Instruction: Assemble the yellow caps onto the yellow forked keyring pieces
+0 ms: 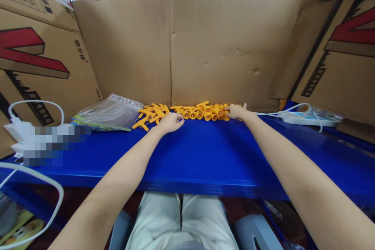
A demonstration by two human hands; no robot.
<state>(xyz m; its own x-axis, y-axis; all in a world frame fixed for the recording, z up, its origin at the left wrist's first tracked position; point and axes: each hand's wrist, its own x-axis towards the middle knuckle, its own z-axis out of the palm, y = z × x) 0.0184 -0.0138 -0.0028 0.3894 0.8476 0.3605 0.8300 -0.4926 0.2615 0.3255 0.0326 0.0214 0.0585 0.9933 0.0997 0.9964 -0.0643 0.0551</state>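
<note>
A row of yellow T-shaped pieces (199, 115) with round hollow ends facing me lies along the back of the blue table. Left of it is a loose pile of like yellow pieces (152, 113), some with small dark chains or hooks. My left hand (171, 122) is between pile and row, its fingers curled in a pinch; whatever is in them is hidden or too small to name. At the row's right end my right hand (236, 111) has its thumb and forefinger on a yellow piece (226, 116), with another finger sticking up.
Cardboard (222, 47) walls the blue table (199, 156) at the back and both sides. Clear plastic bags (108, 113) lie at left, near a white charger and cable (38, 101). A white power strip (310, 118) with cords stands at right.
</note>
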